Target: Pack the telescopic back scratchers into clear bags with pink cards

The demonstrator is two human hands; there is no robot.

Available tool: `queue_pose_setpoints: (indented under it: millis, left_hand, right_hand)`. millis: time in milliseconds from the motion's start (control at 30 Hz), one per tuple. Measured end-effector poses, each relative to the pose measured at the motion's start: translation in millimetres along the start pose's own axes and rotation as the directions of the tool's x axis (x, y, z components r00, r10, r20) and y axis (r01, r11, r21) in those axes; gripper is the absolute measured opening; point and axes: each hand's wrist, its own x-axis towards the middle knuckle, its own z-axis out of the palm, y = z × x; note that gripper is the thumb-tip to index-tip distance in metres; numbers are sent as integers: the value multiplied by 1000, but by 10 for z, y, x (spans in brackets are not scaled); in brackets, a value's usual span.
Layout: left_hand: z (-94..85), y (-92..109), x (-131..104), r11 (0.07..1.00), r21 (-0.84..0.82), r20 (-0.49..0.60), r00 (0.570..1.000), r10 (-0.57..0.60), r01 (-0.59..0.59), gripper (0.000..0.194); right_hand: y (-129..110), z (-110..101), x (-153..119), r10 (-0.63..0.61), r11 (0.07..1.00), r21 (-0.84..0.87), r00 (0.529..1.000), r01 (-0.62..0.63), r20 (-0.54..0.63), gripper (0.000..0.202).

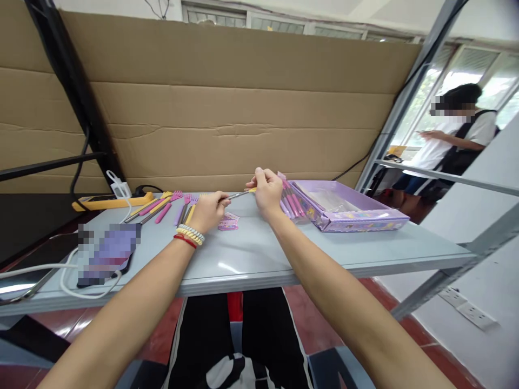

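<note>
My left hand [208, 212] is closed in a pinch on the metallic end of a slim stick [239, 194] with a yellow far end. The closed fingers of my right hand [267, 192] are at that yellow end; whether they grip it firmly is partly hidden. The stick lies nearly level above the table. Below and between the hands is a small pink printed card stack [229, 221]. Left of my left hand lie several pink, yellow and purple fork-shaped sticks [164, 209]. Beside my right hand rests a bundle of pink and purple sticks [292, 201], seemingly in clear wrap.
A shallow purple box [360, 222] holding clear plastic stands at the right on the grey table [251, 265]. A phone [111, 251], white cable, charger [120, 188] and yellow device [111, 201] lie left. Cardboard [243, 108] walls the back. A person [450, 135] stands beyond the right frame.
</note>
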Motion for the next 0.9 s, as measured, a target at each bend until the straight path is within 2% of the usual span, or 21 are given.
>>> queue_pose_setpoints:
  millis: [67,167,200,267,333,367,400,433,467,533,567,600,667,700,767,833,900]
  left_hand:
    - [15,15,26,1000,-16,16,1000,-12,12,22]
    - [79,52,63,1000,-10,-14,999,-28,28,23]
    - [97,57,66,1000,-6,-35,999,-23,23,24]
    - [115,59,58,1000,-2,-51,999,13,-13,25]
    - [103,56,45,997,-18,5,997,81,-81,24]
    - [85,50,44,993,-40,52,992,114,-112,24]
    - [58,36,49,990,-66,89,988,130,-124,25]
    - [22,11,60,991,-80,99,988,116,-108,27]
    - [-23,-31,75,996,-72,87,994,67,-61,28]
    - [-135,-165,102,987,34,-21,987,-159,159,31]
    - [-196,-254,107,943,137,-66,953,-297,304,30]
    - [-255,-351,106,861,242,-92,894,-438,447,29]
    - [-353,-541,82,700,370,-95,774,-626,611,31]
    - [-388,-621,63,659,386,-115,743,-659,645,34]
    - [-426,-730,29,625,388,-147,715,-683,677,38]
    - [-435,-765,9,618,390,-150,709,-689,683,39]
    - [-425,-739,11,634,397,-104,719,-687,664,36]
  right_hand:
    - [55,-75,87,9,997,71,1000,-8,-13,28]
    - [228,-175,174,103,972,214,994,-93,-38,49]
    - [289,-193,172,152,964,221,988,-151,11,53]
    - [384,-207,123,229,952,153,949,-265,219,51]
    - [424,-205,51,267,941,66,851,-330,451,45]
    - [424,-205,22,280,933,47,804,-356,524,44]
    - [417,-210,4,293,922,49,777,-383,557,44]
    - [405,-222,-2,310,909,66,772,-413,555,44]
    - [392,-244,4,333,893,89,780,-441,530,43]
    - [373,-311,39,376,870,137,818,-473,434,39]
    - [367,-351,60,398,863,153,833,-482,384,37]
    - [362,-389,79,422,854,160,840,-494,342,35]
    - [352,-450,102,465,836,170,838,-521,285,30]
    - [345,-468,105,482,826,176,833,-536,272,28]
    - [328,-481,100,504,804,194,818,-562,278,23]
    - [308,-475,88,515,783,206,798,-586,312,22]
    - [288,-464,75,525,767,203,777,-609,347,23]
